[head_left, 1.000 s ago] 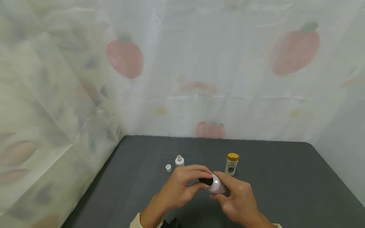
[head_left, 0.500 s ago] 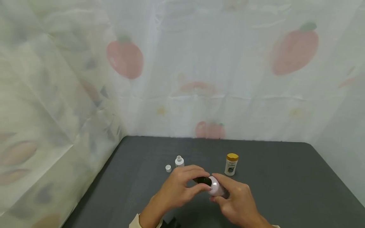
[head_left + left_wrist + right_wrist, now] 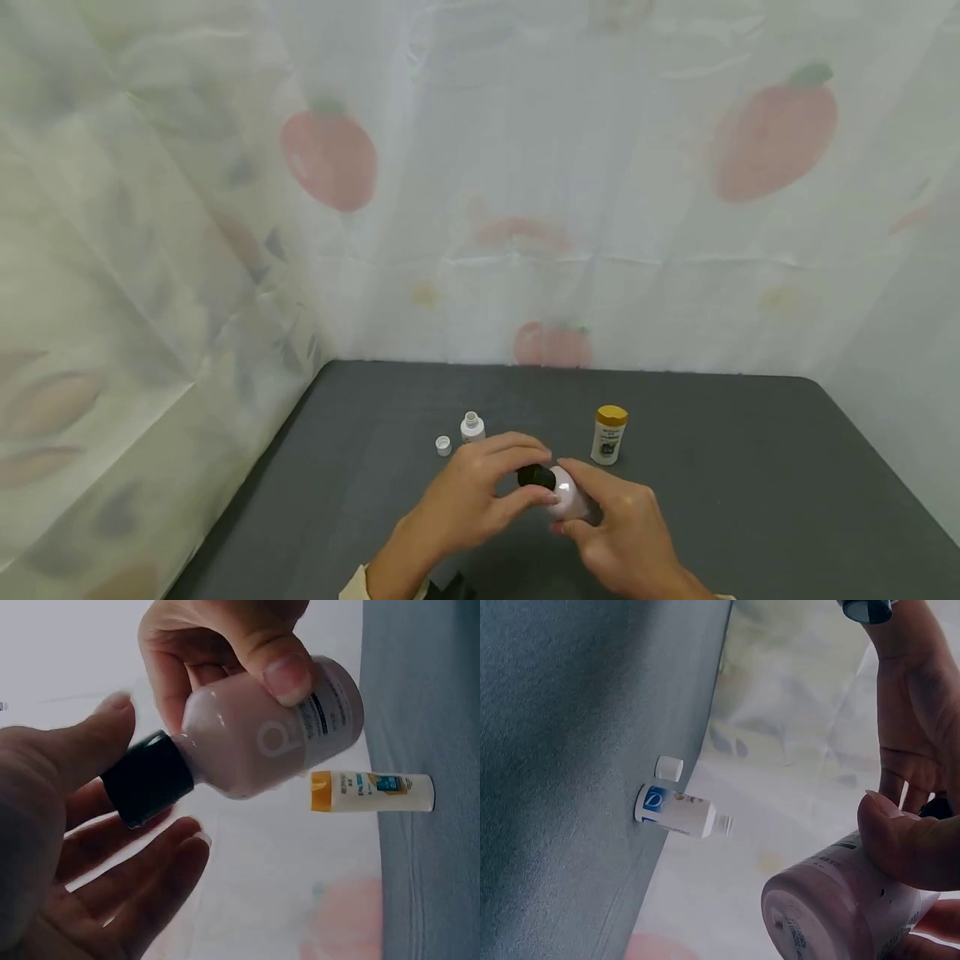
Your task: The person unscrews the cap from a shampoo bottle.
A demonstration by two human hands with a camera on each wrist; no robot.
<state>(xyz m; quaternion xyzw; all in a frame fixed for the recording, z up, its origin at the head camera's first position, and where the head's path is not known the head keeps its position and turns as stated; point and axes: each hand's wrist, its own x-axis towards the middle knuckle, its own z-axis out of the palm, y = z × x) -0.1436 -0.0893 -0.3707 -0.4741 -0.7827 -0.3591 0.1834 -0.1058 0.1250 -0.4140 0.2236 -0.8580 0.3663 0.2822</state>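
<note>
A pale pink bottle [image 3: 251,739] with a black cap [image 3: 150,780] is held tilted, its cap toward my left hand. My right hand [image 3: 626,521] grips the bottle's body, the thumb pressed on its side. Around the cap, my left hand [image 3: 480,492] has its thumb and fingers spread. The left wrist view shows these fingers loose, with the thumb tip off the cap; whether any finger touches its far side is hidden. In the right wrist view, the bottle's base [image 3: 802,930] faces the camera, while the cap is mostly hidden behind my right thumb.
On the dark grey table [image 3: 360,475], an uncapped small white bottle [image 3: 472,427] stands beyond my left hand, its white cap [image 3: 443,446] beside it. A white bottle with a yellow cap [image 3: 609,435] stands beyond my right hand. Printed curtains [image 3: 525,167] enclose the back and sides.
My left fingers have loosened from their pinch on the black cap and spread apart around it. The bottle has shifted slightly to the left; my right hand keeps its grip.
</note>
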